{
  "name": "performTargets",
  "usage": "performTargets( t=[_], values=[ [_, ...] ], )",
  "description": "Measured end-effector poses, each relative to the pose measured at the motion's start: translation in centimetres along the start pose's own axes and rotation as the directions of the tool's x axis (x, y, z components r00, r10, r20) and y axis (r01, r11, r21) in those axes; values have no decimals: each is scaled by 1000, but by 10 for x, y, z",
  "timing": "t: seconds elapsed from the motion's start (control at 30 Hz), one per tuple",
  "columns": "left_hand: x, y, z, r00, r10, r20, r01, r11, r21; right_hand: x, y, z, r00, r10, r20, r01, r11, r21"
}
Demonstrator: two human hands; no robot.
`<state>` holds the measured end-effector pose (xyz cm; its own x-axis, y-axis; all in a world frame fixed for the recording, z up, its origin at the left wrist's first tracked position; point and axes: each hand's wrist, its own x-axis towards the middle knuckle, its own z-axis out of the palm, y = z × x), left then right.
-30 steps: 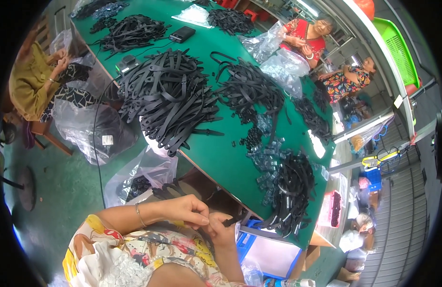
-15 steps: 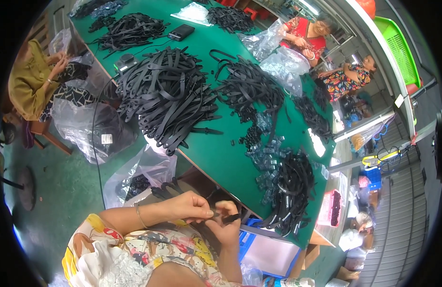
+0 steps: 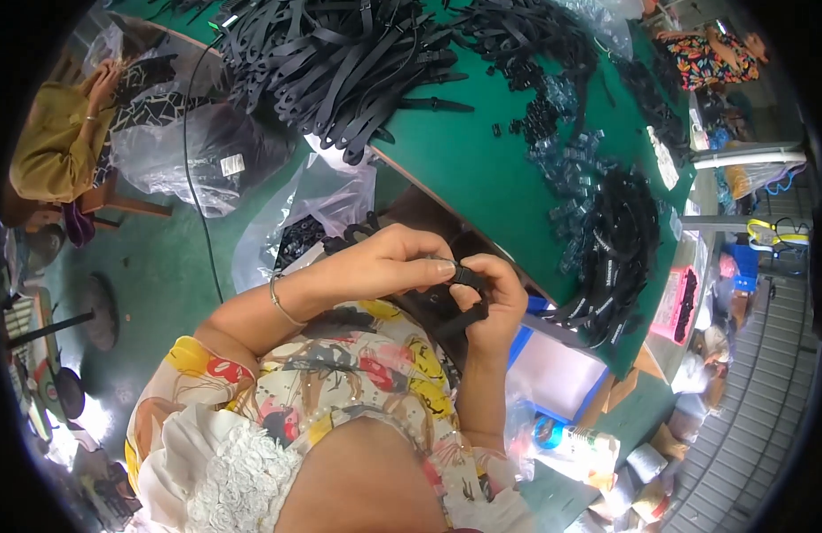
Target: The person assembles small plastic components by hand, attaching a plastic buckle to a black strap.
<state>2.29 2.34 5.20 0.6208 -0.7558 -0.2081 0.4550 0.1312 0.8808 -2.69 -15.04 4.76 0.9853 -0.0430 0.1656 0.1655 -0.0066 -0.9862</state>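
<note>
Above my lap, my left hand (image 3: 398, 262) pinches one end of a black plastic buckle (image 3: 467, 275), thumb and forefinger pressed together. My right hand (image 3: 498, 298) closes round the other side of it. A short black strap (image 3: 464, 322) runs from the buckle down across my right fingers. Behind my hands, more black straps (image 3: 353, 233) stick out at the table's edge, beside a clear plastic bag (image 3: 318, 191) with small black parts inside. The fingers hide part of the buckle.
The green table (image 3: 491, 186) carries a large heap of black straps (image 3: 340, 67), clear and black buckles (image 3: 575, 178) and a strap bundle (image 3: 620, 258). A blue-rimmed bin (image 3: 562, 369) stands by my right arm. A co-worker (image 3: 60, 147) sits at left, near a filled plastic bag (image 3: 207, 155).
The view has tilted downward, so the table sits higher in the picture. My hands have come together on the buckle, and more of the strap now shows below my right fingers.
</note>
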Motion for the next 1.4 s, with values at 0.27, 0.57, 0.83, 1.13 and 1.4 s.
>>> performTargets(
  t=[0.27, 0.57, 0.83, 1.13, 1.4],
  values=[
    [1, -12, 0, 997, 8, 71, 9, 970, -244, -8, 17, -3, 1000, -5, 20, 0, 974, 227],
    [11, -23, 0, 1000, 18, -25, -29, 801, -598, -3, 15, -2, 988, -90, -129, 82, 994, -68],
    [18, -6, 6, 941, 202, -272, -318, 802, -505, 11, 3, -9, 967, -242, 86, 243, 757, -606],
    [7, -6, 11, 918, 367, -152, -328, 917, 228, 14, 2, -1, 997, 22, 73, 20, 854, -520],
    [8, -15, 0, 964, 259, -63, -265, 958, -113, 1, 6, -15, 948, 313, 52, -311, 885, 346]
  ],
)
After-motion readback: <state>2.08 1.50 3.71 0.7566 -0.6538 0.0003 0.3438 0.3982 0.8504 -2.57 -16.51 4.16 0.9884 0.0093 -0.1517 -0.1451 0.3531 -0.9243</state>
